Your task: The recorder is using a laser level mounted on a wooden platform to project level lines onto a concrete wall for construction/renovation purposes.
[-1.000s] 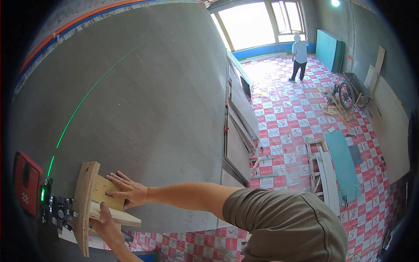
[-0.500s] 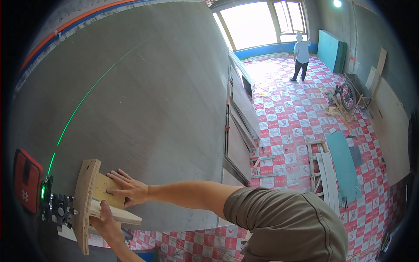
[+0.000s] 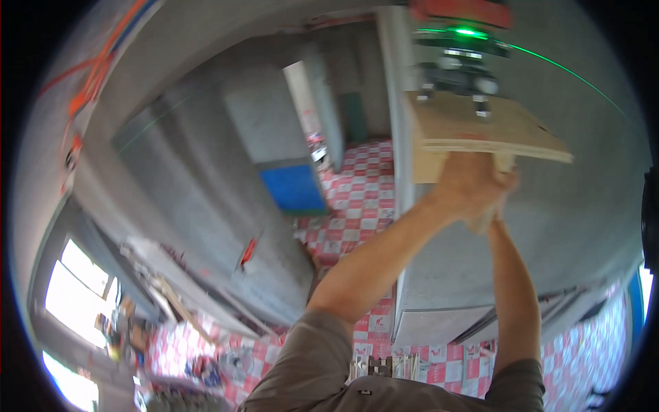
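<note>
A plywood bracket point(image 3: 491, 127) is held high against the grey wall at the right. A red-and-black laser level point(image 3: 460, 75) sits on its shelf, casting a green line along the wall. My left hand point(image 3: 473, 182) is closed on the bracket just below the shelf, around the pale wooden piece. Behind it, my right hand point(image 3: 498, 206) is at the bracket's lower part, largely hidden and smeared by motion, so its fingers are unclear.
A doorway opens in the middle onto red-and-white checked floor covering point(image 3: 360, 185). A blue panel point(image 3: 292, 189) stands beside it. Boards point(image 3: 446, 323) lean along the wall below the bracket. Windows and cluttered materials are at lower left, with orange conduits point(image 3: 93, 89) above.
My view has swung sharply, moving the bracket and laser from lower left to upper right. My right hand, earlier spread on the plywood, is now behind my left. The other person has left the view.
</note>
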### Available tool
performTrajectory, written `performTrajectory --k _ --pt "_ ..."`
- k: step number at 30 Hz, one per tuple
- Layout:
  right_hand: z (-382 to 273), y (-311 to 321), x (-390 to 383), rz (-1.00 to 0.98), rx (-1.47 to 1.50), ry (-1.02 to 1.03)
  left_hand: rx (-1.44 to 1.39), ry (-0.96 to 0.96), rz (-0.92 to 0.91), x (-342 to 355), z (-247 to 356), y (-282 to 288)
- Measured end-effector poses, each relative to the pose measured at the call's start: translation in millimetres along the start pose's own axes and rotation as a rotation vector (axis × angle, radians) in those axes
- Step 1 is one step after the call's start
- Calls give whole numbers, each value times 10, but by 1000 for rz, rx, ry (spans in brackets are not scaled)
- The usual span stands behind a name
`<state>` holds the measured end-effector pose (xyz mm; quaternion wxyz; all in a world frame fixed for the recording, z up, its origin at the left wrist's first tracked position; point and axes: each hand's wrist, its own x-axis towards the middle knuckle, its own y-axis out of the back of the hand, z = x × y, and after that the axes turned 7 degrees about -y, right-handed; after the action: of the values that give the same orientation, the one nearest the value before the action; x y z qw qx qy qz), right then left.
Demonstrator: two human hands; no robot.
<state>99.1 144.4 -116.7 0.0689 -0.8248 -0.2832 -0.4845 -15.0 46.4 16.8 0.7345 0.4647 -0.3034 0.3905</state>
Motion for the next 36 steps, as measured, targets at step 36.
performTrajectory --k 36 --pt "348 745 -67 56 -372 189 -80 -45 -11 -50 74 87"
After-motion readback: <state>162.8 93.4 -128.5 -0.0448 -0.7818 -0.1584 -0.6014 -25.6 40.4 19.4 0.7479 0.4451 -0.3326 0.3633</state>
